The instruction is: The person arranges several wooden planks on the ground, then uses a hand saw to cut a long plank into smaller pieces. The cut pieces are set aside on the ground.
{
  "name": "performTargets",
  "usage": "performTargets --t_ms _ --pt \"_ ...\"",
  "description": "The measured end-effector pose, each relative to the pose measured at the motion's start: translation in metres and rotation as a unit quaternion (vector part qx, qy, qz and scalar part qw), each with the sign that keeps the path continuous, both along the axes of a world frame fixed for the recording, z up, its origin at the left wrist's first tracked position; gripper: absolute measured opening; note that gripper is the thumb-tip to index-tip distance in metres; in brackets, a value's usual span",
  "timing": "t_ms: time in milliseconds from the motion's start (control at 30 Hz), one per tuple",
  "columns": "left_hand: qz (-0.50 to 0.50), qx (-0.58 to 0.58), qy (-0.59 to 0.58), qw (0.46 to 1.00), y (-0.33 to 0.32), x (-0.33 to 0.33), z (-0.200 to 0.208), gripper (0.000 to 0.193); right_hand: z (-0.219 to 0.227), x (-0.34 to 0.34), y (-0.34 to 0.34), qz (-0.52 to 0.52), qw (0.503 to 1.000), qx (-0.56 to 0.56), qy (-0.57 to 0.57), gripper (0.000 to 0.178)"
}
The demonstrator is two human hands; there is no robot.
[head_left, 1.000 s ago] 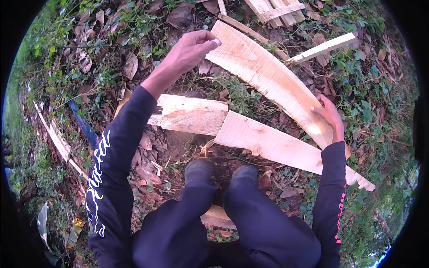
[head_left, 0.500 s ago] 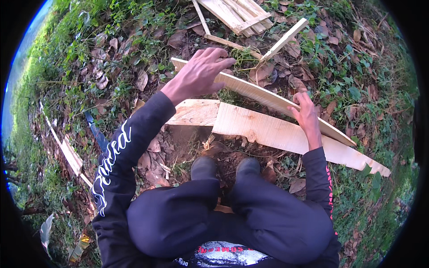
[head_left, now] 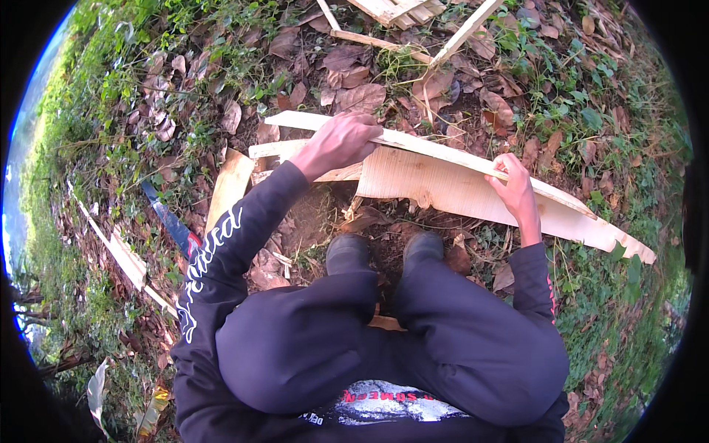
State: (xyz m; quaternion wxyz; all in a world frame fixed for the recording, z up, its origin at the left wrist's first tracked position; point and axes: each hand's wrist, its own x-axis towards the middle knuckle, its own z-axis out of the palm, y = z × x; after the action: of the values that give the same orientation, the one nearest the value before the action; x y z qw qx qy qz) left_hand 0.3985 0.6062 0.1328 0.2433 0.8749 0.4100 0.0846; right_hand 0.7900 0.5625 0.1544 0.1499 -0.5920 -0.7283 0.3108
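Note:
A long, pale wooden plank [head_left: 443,156] is held nearly edge-up across the space before my feet. My left hand [head_left: 341,145] is closed on its left half, with the fingertips over the far edge. Farther right, my right hand [head_left: 515,186] pinches the same plank between thumb and fingers. Beneath and nearer to me lies a wider pale board [head_left: 421,184], partly hidden by the plank and tapering to the right. Another wood piece [head_left: 342,174] shows under my left wrist. A separate flat slat [head_left: 230,184] lies left of that wrist.
Several split wood pieces [head_left: 402,10] lie at the far side, beside a raised stick [head_left: 467,32]. A dark blue, blade-like object with a red part [head_left: 169,218] lies by my left sleeve. Long wood strips [head_left: 127,260] rest farther left. Dry leaves and green plants cover the ground.
My left hand has come down and closed on the plank, whose left end has shifted left and nearer. My right hand has taken a pinch on its edge. The slat at left now shows more.

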Motion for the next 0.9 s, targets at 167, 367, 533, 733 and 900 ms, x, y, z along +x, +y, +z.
performTargets --t_ms 167,367,533,733,900 --pt "0.038 0.035 -0.019 0.998 -0.011 -0.025 -0.008 0.035 -0.019 -0.031 -0.002 0.011 0.992 0.058 -0.116 0.029" --pt "0.064 0.033 -0.007 0.997 -0.014 -0.048 -0.019 0.037 -0.034 -0.063 -0.003 0.017 0.986 0.041 -0.163 0.049" --pt "0.082 0.057 0.012 0.995 -0.007 -0.046 -0.029 0.037 -0.039 -0.064 0.006 0.010 0.988 0.036 -0.152 0.047" --pt "0.093 0.042 0.013 0.995 -0.007 -0.040 -0.030 0.041 -0.046 -0.058 0.008 0.005 0.989 0.048 -0.140 0.044" --pt "0.089 0.196 -0.105 0.971 -0.014 -0.040 -0.030 0.065 -0.044 -0.056 0.008 0.017 0.988 0.066 -0.140 0.039"
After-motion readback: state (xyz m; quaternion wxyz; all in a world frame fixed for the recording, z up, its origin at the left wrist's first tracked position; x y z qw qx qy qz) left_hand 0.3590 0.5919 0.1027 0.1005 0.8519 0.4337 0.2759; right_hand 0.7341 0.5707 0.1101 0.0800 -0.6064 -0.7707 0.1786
